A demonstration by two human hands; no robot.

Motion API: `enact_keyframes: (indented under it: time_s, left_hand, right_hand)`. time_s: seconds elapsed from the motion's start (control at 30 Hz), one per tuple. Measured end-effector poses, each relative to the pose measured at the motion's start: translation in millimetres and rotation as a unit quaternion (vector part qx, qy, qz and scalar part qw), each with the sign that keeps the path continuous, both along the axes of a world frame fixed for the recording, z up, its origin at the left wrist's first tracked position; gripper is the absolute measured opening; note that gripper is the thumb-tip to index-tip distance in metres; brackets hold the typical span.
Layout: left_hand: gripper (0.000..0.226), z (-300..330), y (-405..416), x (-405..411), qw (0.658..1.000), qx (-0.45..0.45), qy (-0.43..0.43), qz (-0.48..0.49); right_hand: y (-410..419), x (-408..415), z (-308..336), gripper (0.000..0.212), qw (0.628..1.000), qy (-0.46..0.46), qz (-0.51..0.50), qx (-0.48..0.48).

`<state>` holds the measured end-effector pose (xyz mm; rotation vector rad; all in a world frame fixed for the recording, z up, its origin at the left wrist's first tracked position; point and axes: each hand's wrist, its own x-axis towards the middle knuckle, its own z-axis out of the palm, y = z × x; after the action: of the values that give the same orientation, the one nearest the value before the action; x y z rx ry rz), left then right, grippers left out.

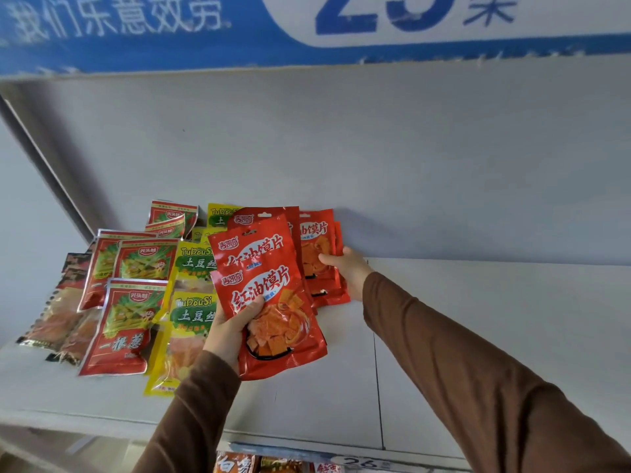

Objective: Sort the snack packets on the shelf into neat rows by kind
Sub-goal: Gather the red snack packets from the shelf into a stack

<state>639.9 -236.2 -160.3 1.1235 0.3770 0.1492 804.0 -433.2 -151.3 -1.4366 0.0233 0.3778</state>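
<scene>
My left hand [228,331] grips a fanned stack of orange-red snack packets [273,302] above the white shelf [478,336]. My right hand [345,268] pinches more of the same orange-red packets [319,257] standing against the back wall. Left of them lie yellow packets [191,322] in a row running front to back. Further left is a row of red packets with green print [123,326]. At the far left lie dark clear-fronted packets [58,322].
The shelf's right half is bare white board with a seam [377,370]. A blue sign [136,32] hangs above. Below the shelf's front edge, more packets [239,464] and a price strip [362,461] show.
</scene>
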Motion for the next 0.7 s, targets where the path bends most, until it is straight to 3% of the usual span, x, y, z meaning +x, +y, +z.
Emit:
enact_keyframes:
  time_s: [0.1,0.2,0.4,0.63,0.7]
  left_hand:
    - [0.052,-2,-16,7,0.999,0.005,0.001,-0.034]
    - [0.054,-2,-41,15,0.997,0.009,-0.005,-0.07]
    - [0.054,1,-115,21,0.988,-0.006,-0.01,-0.157]
    - [0.06,-1,-229,11,0.972,0.029,-0.006,-0.234]
    - [0.066,-2,-269,5,0.969,0.046,-0.011,-0.243]
  right_hand:
    - [-20,-7,14,0.049,0.996,-0.058,-0.01,0.064]
    - [-43,-20,30,0.05,0.993,-0.101,-0.007,0.063]
    - [-119,-52,42,0.04,0.992,-0.09,-0.02,0.089]
    - [-228,-107,49,0.053,0.988,-0.115,-0.059,0.09]
    - [-261,-123,51,0.077,0.987,-0.126,-0.075,0.06]
